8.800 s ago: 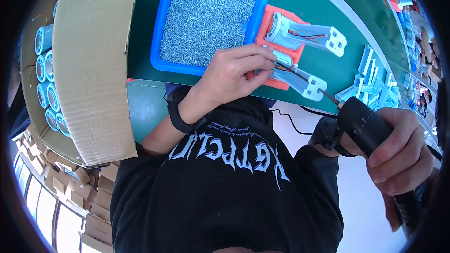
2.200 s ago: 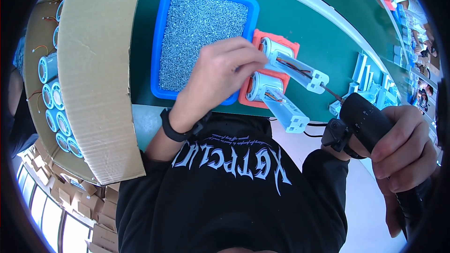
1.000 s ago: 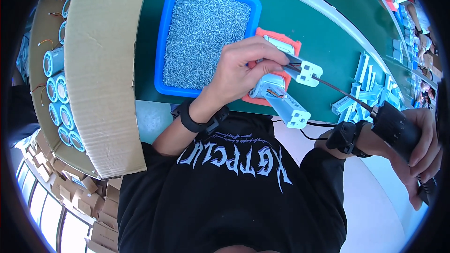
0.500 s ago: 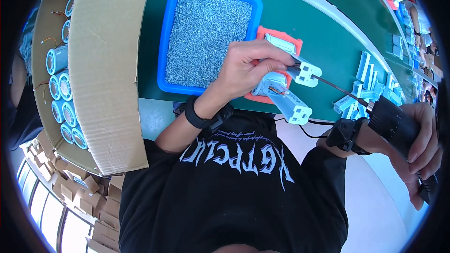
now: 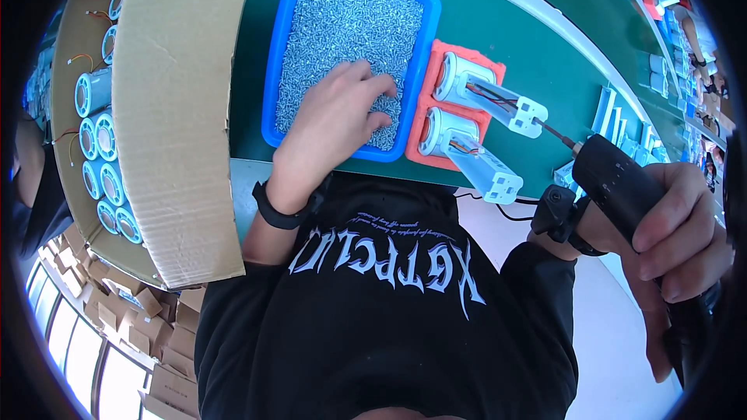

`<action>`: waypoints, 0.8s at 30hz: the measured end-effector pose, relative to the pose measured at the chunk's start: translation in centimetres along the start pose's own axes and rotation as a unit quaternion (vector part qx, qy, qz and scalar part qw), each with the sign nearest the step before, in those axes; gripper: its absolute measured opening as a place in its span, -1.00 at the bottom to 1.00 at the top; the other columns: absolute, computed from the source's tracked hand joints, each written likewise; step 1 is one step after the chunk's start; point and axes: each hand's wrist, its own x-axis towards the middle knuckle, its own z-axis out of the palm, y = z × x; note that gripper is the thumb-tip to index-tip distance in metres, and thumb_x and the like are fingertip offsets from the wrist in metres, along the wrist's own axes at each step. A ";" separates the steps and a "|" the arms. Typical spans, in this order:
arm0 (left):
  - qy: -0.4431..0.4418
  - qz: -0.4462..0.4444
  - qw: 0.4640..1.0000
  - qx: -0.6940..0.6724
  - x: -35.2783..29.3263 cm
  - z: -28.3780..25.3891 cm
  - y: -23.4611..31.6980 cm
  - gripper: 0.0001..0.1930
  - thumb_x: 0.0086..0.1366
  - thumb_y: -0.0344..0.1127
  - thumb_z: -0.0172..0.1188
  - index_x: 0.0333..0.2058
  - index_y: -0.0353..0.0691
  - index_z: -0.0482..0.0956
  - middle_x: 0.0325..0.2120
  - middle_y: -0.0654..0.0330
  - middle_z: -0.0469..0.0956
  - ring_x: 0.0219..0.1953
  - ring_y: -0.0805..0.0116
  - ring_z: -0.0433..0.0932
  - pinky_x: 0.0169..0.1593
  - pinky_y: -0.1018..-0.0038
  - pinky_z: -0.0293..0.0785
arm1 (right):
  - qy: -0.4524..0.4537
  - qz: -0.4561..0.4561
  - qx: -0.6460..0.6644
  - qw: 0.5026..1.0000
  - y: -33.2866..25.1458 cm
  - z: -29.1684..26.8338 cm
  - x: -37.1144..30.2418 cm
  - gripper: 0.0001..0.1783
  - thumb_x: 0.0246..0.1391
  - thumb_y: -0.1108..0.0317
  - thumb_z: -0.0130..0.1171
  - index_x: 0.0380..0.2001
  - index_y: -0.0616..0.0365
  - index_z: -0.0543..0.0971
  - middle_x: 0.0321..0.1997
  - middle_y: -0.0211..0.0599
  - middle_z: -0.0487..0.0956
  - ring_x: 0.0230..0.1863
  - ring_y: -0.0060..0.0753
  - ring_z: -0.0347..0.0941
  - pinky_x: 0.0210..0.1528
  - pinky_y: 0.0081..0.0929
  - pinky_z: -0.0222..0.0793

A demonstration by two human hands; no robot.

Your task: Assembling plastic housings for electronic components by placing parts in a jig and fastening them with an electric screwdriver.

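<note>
My left hand (image 5: 334,118) is over the blue tray (image 5: 271,93), its fingers apart and slightly bent on the heap of small silvery screws (image 5: 350,31). Nothing shows between the fingertips. My right hand (image 5: 677,237) is closed around a black electric screwdriver (image 5: 622,183). The screwdriver's bit reaches the white end of the farther housing (image 5: 520,115), a pale trough-shaped piece with wires inside. That housing joins a white cylindrical part (image 5: 467,78) seated in a red foam holder (image 5: 426,101). The nearer housing (image 5: 489,175) and its cylinder (image 5: 450,131) rest beside it.
On the left a cardboard box (image 5: 175,117) holds several white cylinders (image 5: 107,140) with wires. Loose pale housings (image 5: 615,120) lie on the green table (image 5: 537,54) at the right. A black cable (image 5: 513,214) runs below the table edge. Another person's arm (image 5: 31,148) shows at far left.
My left hand has let go of the farther housing and moved left into the screw tray. The screwdriver has shifted up and left, its bit still at that housing's end.
</note>
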 end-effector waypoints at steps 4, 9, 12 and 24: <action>-0.090 -0.019 0.996 0.020 0.3 0.5 0.2 -0.95 0.03 -0.43 0.27 -0.47 -0.16 0.62 -0.52 0.17 0.40 -0.28 0.15 0.47 -0.25 0.29 0.46 | -0.028 0.021 -0.001 0.999 0.2 -0.1 -0.2 -0.69 -0.16 0.40 0.46 -0.43 0.12 0.46 -0.51 -0.33 0.56 -0.51 -0.50 0.54 -0.39 -0.73 0.53; -0.013 0.010 1.000 -0.022 0.6 0.5 -0.5 -0.96 0.08 -0.41 0.23 -0.47 -0.19 0.64 -0.49 0.17 0.51 -0.34 0.16 0.53 -0.28 0.30 0.48 | -0.010 0.028 -0.003 1.000 0.3 0.1 -0.3 -0.65 -0.23 0.24 0.43 -0.45 0.10 0.47 -0.50 -0.37 0.55 -0.53 -0.52 0.52 -0.42 -0.72 0.50; 0.030 -0.002 0.998 -0.048 0.9 0.4 -0.7 -0.95 0.09 -0.39 0.24 -0.47 -0.21 0.64 -0.47 0.17 0.56 -0.39 0.17 0.57 -0.31 0.30 0.50 | 0.008 0.023 -0.003 1.000 0.5 0.4 -0.2 -0.58 -0.29 0.05 0.41 -0.47 0.08 0.47 -0.50 -0.41 0.54 -0.54 -0.55 0.51 -0.45 -0.71 0.47; 0.231 0.131 0.938 -0.224 3.9 3.6 2.1 -0.88 -0.01 -0.56 0.28 -0.45 -0.25 0.58 -0.49 0.18 0.59 -0.46 0.20 0.58 -0.39 0.39 0.52 | 0.067 0.009 0.003 0.998 1.4 1.0 0.1 -0.39 -0.30 -0.26 0.41 -0.50 0.05 0.46 -0.52 -0.43 0.52 -0.56 -0.54 0.47 -0.47 -0.71 0.41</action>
